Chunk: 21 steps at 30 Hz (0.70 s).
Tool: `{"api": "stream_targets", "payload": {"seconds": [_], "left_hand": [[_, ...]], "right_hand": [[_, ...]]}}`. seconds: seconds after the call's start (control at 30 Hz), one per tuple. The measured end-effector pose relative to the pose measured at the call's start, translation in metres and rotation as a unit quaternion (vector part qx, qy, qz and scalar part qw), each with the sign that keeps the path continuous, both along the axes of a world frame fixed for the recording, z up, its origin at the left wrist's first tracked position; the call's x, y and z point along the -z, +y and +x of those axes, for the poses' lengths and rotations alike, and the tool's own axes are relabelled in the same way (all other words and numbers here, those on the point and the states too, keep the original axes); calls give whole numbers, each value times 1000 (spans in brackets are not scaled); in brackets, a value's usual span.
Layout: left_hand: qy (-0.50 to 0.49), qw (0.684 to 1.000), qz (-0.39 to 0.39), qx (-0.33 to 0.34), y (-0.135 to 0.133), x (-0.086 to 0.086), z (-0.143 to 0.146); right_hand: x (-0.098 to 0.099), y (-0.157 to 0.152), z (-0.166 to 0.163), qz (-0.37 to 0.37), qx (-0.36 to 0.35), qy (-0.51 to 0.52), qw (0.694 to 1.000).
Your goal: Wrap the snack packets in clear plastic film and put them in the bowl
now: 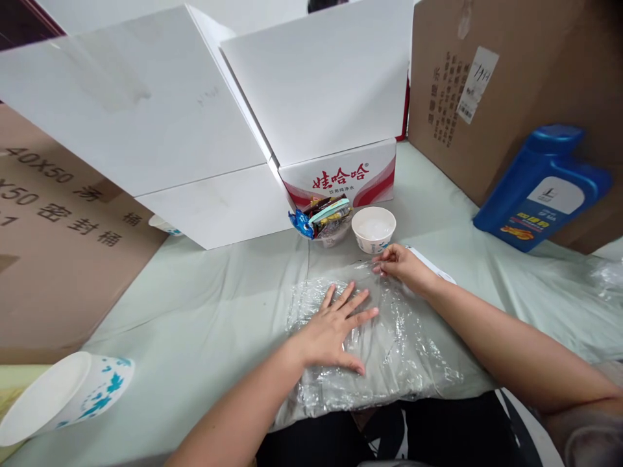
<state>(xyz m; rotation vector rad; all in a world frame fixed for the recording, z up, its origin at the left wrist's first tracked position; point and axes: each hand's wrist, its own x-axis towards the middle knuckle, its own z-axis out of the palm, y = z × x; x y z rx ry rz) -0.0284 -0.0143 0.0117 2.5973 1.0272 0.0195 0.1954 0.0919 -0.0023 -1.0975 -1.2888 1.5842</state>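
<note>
A clear plastic bag (413, 353) lies spread on the cloth-covered table in front of me, wrinkled and shiny. My left hand (333, 334) rests flat on it with fingers spread. At the bag's far right edge, my right hand (402, 267) has thumb and fingers pinched together on the plastic. Just beyond that hand stands a white paper bowl (374, 230) with a blue pattern. Left of it, several wrapped snacks (324, 217) fill another small bowl. Partly behind my right wrist lies a flat white item (433, 264) whose kind I cannot make out.
White boxes (321, 84) and a red-and-white carton (341, 178) stand at the back. A brown cardboard box (63, 240) is at left, another (491, 84) at right. A blue jug (540, 188) leans before the right one. A large paper tub (68, 395) sits front left.
</note>
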Motion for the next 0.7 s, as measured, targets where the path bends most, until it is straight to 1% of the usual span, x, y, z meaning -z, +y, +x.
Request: {"api": "stream_targets", "payload": {"seconds": [0.07,0.13,0.2,0.23,0.27,0.3,0.33,0.37,0.4,0.43,0.47,0.5,0.53,0.57,0.63,0.7], "left_hand": [[-3,1000,-4,0,0,0,-1],[-3,1000,-7,-1,0,-1,-1],[1,1000,-10,-2,0,-1,-1],[4,1000,-11,-4,0,-1,-1],[6,1000,-13,-5,0,-2,-1],[7,1000,-15,-7,0,-2,-1],[7,1000,-17,-10,0,-3,0],[8,1000,-18,-14,0,-3,0],[9,1000,-18,-19,0,-3,0],[13,999,-18,-24,0,-3,0],[18,999,-17,-30,1,-3,-1],[23,999,-16,-36,2,-2,-2],[27,999,-15,-43,3,0,-4],[30,998,-14,-57,5,1,-8],[31,992,-8,-118,11,6,-19],[40,975,3,-219,19,10,-35]], "right_hand": [[2,10,7,22,59,29,998],[0,19,16,61,137,14,989],[-5,22,24,119,218,-55,967],[-7,20,26,156,236,-102,954],[-10,15,25,197,227,-151,942],[-11,8,22,243,183,-198,932],[-12,0,17,291,111,-239,920],[-11,-9,11,338,22,-273,901],[-9,-18,4,379,-70,-303,872],[-6,-26,-3,411,-141,-332,837],[-1,-32,-9,433,-192,-363,802],[4,-37,-15,446,-219,-396,772],[9,-40,-19,451,-228,-428,750],[14,-41,-21,450,-227,-457,733],[20,-41,-23,446,-213,-497,713],[22,-39,-23,446,-203,-515,703]]}}
